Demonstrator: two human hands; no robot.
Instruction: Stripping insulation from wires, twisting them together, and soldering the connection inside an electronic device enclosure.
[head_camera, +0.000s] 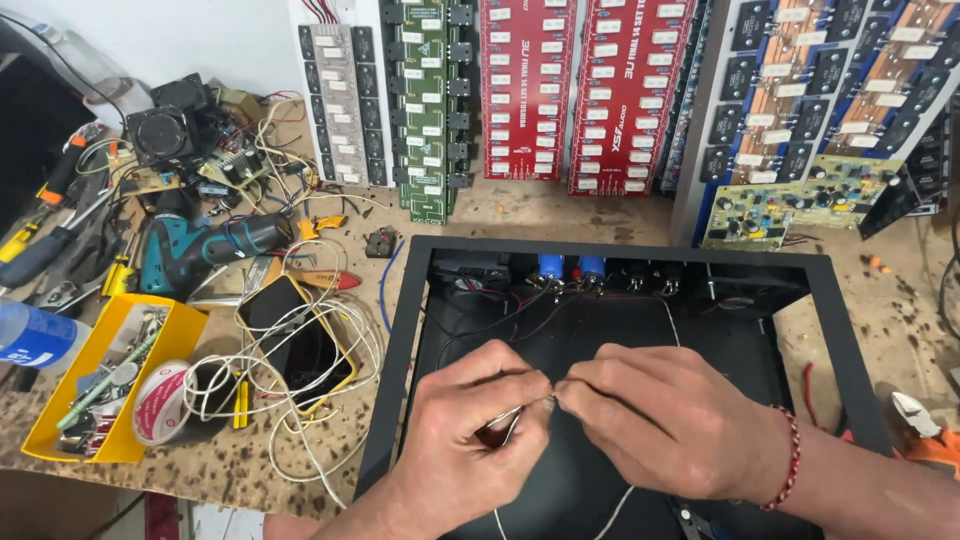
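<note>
Hands meet in the lower middle of the frame, over the black box (400, 330). Left hand (470, 430) and right hand (670, 420) each pinch an end of the white wire (620, 500), probably twisting the ends together; next they likely need a tight twist. Wire runs down toward the bottom edge.

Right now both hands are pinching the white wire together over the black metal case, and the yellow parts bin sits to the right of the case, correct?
Not quite. The yellow parts bin sits to the left of the black metal case, not the right, as the head view shows. The rest holds: the left hand and right hand pinch the white wire together over the case.
</note>
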